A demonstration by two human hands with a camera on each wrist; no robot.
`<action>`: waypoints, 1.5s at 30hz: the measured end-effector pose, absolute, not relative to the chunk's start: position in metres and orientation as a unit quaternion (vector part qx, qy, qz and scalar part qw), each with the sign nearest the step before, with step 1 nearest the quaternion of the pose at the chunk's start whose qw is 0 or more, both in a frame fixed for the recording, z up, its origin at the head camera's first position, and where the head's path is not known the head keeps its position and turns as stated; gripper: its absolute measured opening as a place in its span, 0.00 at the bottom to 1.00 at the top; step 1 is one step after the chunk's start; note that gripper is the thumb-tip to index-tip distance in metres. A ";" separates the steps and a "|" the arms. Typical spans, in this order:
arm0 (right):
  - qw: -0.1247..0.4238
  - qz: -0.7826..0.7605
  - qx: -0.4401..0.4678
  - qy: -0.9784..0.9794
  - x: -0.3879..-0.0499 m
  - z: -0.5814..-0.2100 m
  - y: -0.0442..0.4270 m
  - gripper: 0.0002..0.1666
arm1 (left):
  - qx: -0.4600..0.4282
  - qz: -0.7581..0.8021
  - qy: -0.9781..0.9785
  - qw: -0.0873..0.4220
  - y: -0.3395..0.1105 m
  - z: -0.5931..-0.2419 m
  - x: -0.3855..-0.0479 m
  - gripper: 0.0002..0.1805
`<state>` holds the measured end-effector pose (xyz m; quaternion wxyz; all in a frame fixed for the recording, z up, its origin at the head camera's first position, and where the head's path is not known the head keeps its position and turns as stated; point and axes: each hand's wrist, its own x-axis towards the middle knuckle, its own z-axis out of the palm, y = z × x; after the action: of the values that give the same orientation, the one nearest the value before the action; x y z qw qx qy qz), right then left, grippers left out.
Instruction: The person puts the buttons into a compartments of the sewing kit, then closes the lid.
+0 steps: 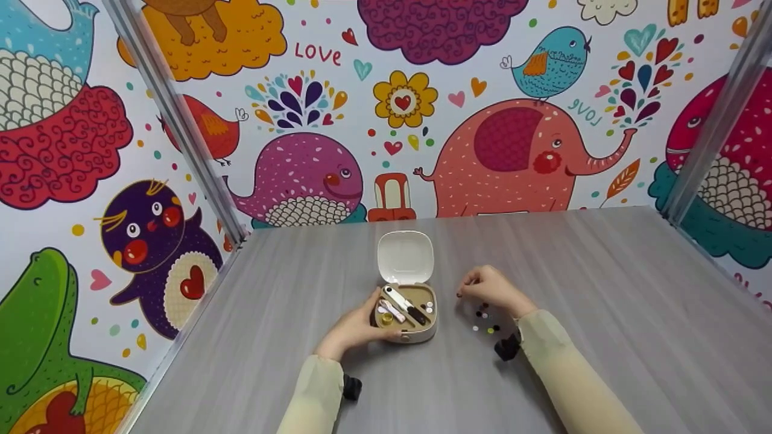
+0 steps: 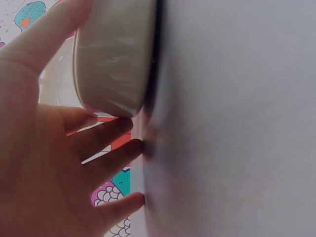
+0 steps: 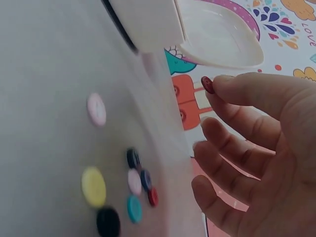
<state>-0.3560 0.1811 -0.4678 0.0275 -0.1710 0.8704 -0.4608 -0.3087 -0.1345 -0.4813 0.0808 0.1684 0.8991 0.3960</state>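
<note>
Grips a cream, beige-lined box (image 1: 424,335) by its left side with the left hand (image 1: 351,329), thumb at the front, forefinger toward the rear, outer fingers spread clear of the wall. Pinches a small dark red button (image 3: 207,85) between thumb and forefinger of the right hand (image 1: 493,289), other fingers loosely bent, to the right of the box and apart from it, above the gray table (image 1: 271,361). Has the box's white lid (image 1: 405,256) raised at the back and, inside, a white-and-black tool (image 1: 395,295) lying aslant, with a round gold piece (image 1: 386,318) to its left and white buttons (image 1: 429,306) to its right. Has loose buttons strewn near the right hand, including yellow (image 3: 94,186), turquoise (image 3: 134,209) and pale pink (image 3: 96,109). Works before a wall printed with a coral elephant (image 1: 500,175) and a purple whale (image 1: 301,169).
</note>
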 end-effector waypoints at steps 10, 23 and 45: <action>-0.003 -0.463 -0.197 0.864 -0.362 -0.466 0.157 0.03 | 0.166 0.398 0.899 0.080 -0.133 -0.481 -0.308 0.62; -0.006 -0.464 -0.204 0.862 -0.363 -0.467 0.136 0.05 | 0.176 0.407 0.892 0.084 -0.135 -0.481 -0.309 0.63; 0.025 -0.513 -0.196 0.835 -0.360 -0.478 0.113 0.05 | 0.171 0.420 0.887 0.090 -0.135 -0.482 -0.309 0.64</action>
<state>-0.3603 0.1126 -0.4781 0.0255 -0.1964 0.8352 -0.5130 -0.3095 -0.1347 -0.4815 0.0898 0.1708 0.8867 0.4201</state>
